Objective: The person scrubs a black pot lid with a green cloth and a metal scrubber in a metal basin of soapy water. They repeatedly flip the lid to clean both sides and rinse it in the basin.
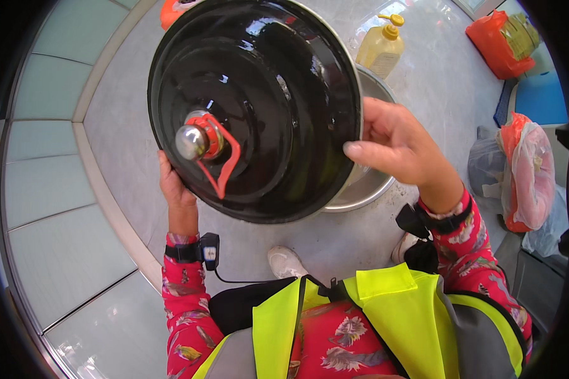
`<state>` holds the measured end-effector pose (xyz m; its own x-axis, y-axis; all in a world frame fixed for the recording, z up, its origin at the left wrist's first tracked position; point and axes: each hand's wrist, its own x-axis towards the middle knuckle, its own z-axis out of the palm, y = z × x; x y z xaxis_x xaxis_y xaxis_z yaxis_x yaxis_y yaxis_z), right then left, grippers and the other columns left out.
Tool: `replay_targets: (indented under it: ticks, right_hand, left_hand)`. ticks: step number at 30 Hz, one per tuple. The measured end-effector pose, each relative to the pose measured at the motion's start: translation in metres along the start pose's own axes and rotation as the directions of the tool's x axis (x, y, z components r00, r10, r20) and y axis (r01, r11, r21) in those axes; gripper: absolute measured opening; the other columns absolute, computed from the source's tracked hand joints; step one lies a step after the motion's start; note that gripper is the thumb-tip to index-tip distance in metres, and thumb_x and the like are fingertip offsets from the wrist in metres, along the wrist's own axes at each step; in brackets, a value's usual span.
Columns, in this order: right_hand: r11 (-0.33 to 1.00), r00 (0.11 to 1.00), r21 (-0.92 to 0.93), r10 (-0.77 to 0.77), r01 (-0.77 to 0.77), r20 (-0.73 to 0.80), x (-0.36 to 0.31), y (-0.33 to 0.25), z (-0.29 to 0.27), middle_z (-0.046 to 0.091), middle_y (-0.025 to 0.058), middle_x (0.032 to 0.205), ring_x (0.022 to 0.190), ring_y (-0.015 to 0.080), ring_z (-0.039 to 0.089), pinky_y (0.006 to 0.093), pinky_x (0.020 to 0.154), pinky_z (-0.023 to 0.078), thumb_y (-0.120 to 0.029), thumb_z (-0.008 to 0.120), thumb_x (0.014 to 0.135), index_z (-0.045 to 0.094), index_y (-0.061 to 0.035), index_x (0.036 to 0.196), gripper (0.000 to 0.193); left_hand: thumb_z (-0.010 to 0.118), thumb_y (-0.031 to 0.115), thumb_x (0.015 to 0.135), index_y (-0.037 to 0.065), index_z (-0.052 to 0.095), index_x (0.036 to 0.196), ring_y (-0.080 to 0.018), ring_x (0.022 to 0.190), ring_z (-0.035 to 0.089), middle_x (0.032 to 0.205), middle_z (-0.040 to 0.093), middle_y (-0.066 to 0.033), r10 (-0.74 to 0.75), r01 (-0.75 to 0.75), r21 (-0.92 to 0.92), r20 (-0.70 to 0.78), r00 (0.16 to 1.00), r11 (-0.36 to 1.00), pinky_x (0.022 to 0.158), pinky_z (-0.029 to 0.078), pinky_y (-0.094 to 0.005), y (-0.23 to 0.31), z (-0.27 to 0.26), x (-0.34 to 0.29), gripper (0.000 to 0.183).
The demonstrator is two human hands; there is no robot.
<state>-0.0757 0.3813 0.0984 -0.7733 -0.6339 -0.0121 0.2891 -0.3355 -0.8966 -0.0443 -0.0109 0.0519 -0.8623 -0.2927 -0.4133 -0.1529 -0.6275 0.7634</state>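
A large black glossy pot lid [265,126] is tilted in front of me, held up between both hands. Its round silver knob [191,142] has a red strap [227,167] looped about its base. My left hand [177,192] is closed on the lid's lower left rim, with part of the fingers hidden behind it. On the right rim my right hand [398,142] grips the edge, thumb toward the top face and fingers behind. Partly covered by the lid, a silver metal basin [367,192] rests on the floor.
A yellow pump bottle [382,47] stands beyond the basin. Along the right are an orange bag [496,47], a blue box [540,98] and several filled plastic bags [528,174]. Pale glossy panels [47,180] line the left side. My shoes [286,261] are near the basin.
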Motion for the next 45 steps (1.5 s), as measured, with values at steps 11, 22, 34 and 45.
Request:
replay_targets:
  ticks: [11,22,34,45]
  right_hand:
    - [0.914,0.916,-0.142,-0.349,0.379,0.196,-0.034,-0.047,-0.018,0.064,0.0140,0.094,0.081,0.0280,0.064,0.0322,0.069,0.049,-0.012,0.076,0.074,0.061,0.0014,0.101,0.033]
    - [0.919,0.909,-0.046,-0.379,0.392,0.172,-0.017,-0.046,-0.016,0.062,0.0152,0.098,0.086,0.0299,0.062,0.0332,0.072,0.048,-0.012,0.077,0.071,0.061,0.0026,0.101,0.037]
    - [0.886,0.947,0.382,-0.313,0.262,0.077,-0.020,-0.021,0.000,0.061,0.0145,0.103,0.097,0.0234,0.058,0.0325,0.084,0.043,-0.002,0.077,0.066,0.058,0.0061,0.104,0.044]
    - [0.756,0.971,0.621,-0.083,0.209,-0.226,-0.006,-0.014,0.013,0.052,0.0125,0.122,0.113,0.0211,0.051,0.0349,0.098,0.039,-0.001,0.073,0.067,0.039,0.0011,0.127,0.069]
  left_hand:
    - [0.043,0.033,0.094,0.002,0.030,0.139,-0.0265,0.120,0.047,0.137,0.042,-0.0137,0.022,-0.482,0.801,0.509,0.861,0.355,0.100,0.040,-0.0385,0.004,0.047,-0.066,0.057]
    - [0.039,0.034,0.096,0.001,0.034,0.136,-0.0280,0.117,0.049,0.134,0.044,-0.0150,0.086,-0.412,0.766,0.429,0.899,0.493,0.099,0.041,-0.0406,0.003,0.050,-0.067,0.053]
    - [0.035,0.034,0.097,0.001,0.038,0.133,-0.0296,0.115,0.051,0.131,0.047,-0.0164,0.097,-0.428,0.744,0.445,0.890,0.514,0.097,0.043,-0.0429,0.004,0.051,-0.063,0.049]
    - [0.031,0.035,0.099,0.000,0.041,0.130,-0.0312,0.112,0.053,0.128,0.050,-0.0177,0.116,-0.322,0.618,0.350,0.929,0.717,0.096,0.045,-0.0450,-0.004,0.051,-0.041,0.048]
